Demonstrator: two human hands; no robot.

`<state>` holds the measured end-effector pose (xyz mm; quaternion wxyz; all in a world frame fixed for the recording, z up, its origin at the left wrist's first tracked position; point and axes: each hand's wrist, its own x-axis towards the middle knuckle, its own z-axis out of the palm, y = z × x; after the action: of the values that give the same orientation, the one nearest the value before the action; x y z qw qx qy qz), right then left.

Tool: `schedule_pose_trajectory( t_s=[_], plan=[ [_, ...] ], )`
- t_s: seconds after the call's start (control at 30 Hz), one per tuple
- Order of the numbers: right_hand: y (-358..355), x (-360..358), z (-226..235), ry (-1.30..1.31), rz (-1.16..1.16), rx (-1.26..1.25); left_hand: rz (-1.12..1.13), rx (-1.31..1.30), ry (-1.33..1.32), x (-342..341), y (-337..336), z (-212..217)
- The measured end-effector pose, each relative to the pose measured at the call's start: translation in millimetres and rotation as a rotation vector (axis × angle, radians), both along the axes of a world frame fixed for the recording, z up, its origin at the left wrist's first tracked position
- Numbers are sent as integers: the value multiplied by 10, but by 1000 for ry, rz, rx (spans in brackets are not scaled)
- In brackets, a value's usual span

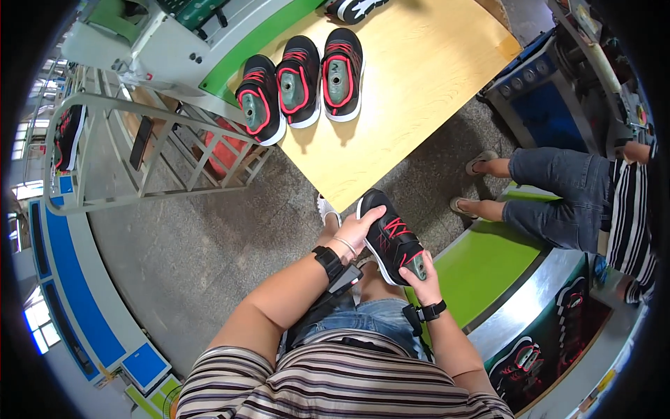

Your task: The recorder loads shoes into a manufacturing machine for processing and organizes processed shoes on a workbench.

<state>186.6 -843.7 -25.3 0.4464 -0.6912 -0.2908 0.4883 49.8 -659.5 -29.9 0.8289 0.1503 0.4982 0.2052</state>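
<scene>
A black sneaker (382, 234) with red laces and a white sole is held between my two hands, just off the table's near corner. My left hand (357, 229) grips its toe end, thumb lying on the upper. At the heel, my right hand (424, 279) is closed around the shoe, next to the green shoe last (417, 265) that fills its opening. On the wooden table (412, 84) ahead stand three matching sneakers, a left one (257, 105), a middle one (299, 84) and a right one (342, 73), each with a green last inside.
A metal rack (150, 150) stands at the left. At the right, a person (565, 188) in striped shirt and denim shorts is beside a green-topped conveyor (474, 272). More sneakers (520, 359) lie at the lower right. Another shoe (352, 8) sits at the table's far edge.
</scene>
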Motion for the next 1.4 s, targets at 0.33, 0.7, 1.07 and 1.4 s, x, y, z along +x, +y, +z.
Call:
schedule_pose_trajectory(
  t_s=[0.33, 0.7, 1.07, 1.4],
  plan=[
    [199, -68, 423, -175, 11, -10, -83, -275, -171, -121, 105, -124],
    [475, 316, 660, -653, 323, 63, -236, -221, -395, -50, 310, -450],
    [1131, 1069, 1147, -893, 865, 142, -11, -258, -820, 270, 192, -631],
    [454, 853, 649, -711, 675, 282, -137, -43, -611, -143, 197, -124]
  ],
)
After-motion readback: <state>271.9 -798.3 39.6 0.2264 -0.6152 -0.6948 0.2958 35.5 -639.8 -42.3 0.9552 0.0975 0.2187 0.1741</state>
